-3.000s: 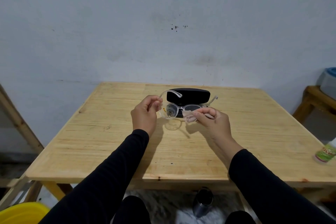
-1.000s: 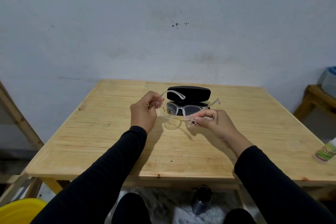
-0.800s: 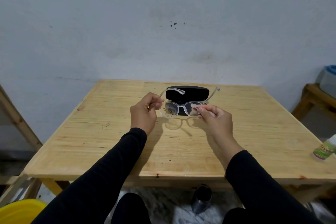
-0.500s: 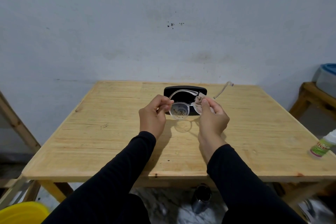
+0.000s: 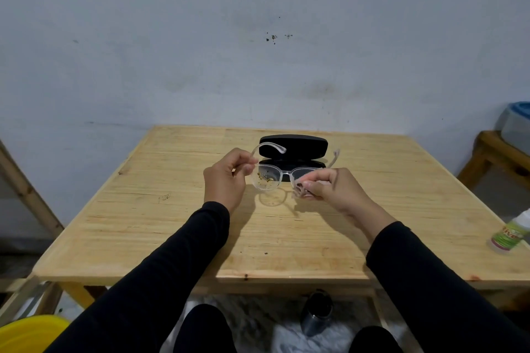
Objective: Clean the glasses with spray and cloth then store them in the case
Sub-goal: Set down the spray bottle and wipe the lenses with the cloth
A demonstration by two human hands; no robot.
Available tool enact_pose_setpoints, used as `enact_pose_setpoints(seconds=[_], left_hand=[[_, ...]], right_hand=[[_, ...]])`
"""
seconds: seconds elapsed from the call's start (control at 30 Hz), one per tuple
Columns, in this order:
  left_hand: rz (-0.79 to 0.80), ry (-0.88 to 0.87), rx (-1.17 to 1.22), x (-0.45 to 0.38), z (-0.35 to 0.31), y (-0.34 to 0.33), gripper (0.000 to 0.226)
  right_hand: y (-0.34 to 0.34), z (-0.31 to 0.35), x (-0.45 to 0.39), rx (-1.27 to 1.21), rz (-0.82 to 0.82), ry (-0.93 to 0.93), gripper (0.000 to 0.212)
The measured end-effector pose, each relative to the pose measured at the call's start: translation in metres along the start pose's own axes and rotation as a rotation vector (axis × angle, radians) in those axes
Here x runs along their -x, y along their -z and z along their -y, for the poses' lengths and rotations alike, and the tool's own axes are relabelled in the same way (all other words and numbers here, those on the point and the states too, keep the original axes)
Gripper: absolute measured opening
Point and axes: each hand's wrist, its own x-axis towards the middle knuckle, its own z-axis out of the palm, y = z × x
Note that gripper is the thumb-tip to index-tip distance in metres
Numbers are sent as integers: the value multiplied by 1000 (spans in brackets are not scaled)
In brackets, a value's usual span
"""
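I hold clear-framed glasses [image 5: 284, 173] above the wooden table [image 5: 172, 223], temples open and pointing away from me. My left hand [image 5: 226, 179] pinches the left end of the frame. The left lens [image 5: 265, 179] carries brown specks. My right hand [image 5: 335, 189] pinches a small pale cloth [image 5: 301, 190] at the lower edge of the right lens. Behind the glasses a black case [image 5: 294, 147] lies open on the table. A white spray bottle with a green label [image 5: 510, 235] lies at the table's right edge.
A wooden stool with a grey-blue container [image 5: 513, 126] stands at the right. A yellow tub [image 5: 28, 334] sits on the floor at lower left, and a dark metal bottle [image 5: 317, 314] is under the table between my knees. A blue-grey wall rises behind the table.
My hands have moved apart and the glasses have turned level again. My right hand with the cloth has slid from the top of the right lens down to its lower edge.
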Motion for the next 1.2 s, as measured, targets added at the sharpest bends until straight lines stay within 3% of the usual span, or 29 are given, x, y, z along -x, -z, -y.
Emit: enact_pose_setpoints(seconds=[0.1,0.2,0.4,0.6,0.83,1.03,1.2], left_hand=[[-7,19,-23,-1,4,3,29],[-36,47,-51,-1,9,7,22],[-97,125,-22,-1,14,9,24],[-100,140,2,4,10,-4,19],[-86,52,-36,8,2,-14,19],[-45,-68,-82,18,-3,-24,10],[-18,-159,-87,23,-4,-32,12]], right_hand=[[5,-3,-1,43,52,-53,21],[6,-1,2,18,-14,-89,20],[-14,-4,13,-586,-222,-310,15],[-53,8,15,-844,-301,-357,12],[-84,27,6,-940,-462,-299,18],[-94,30,0,-853,-698,-257,14],[-95,30,0,-856,-735,-252,19]])
